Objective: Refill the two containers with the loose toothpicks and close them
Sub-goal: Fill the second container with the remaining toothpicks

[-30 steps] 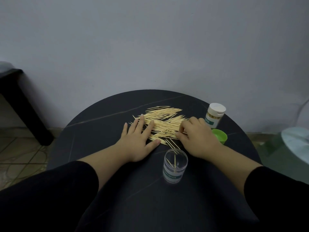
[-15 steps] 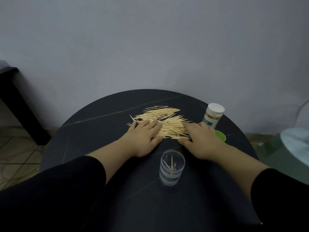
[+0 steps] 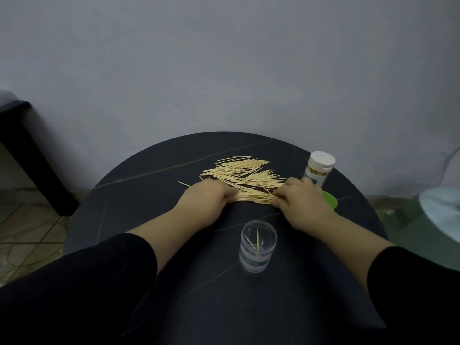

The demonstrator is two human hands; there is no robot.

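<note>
A heap of loose toothpicks [image 3: 246,173] lies at the middle of the round black table [image 3: 139,195]. My left hand [image 3: 209,197] has its fingers curled down on the left end of the nearest bundle. My right hand [image 3: 301,200] pinches that bundle's right end with curled fingers. Nearer to me stands an open clear container [image 3: 258,247] with a few toothpicks inside. A second container [image 3: 318,170], filled and shut with a white lid, stands at the right behind my right hand. A green lid [image 3: 330,199] lies beside it, partly hidden by my right hand.
A dark piece of furniture [image 3: 29,155] stands on the tiled floor at the left. A pale round object [image 3: 440,210] sits low at the right. A grey wall rises just behind the table.
Both hands went from lying flat on the heap to curled fingers at the two ends of the near bundle. The toothpicks near me are drawn together into a tighter row.
</note>
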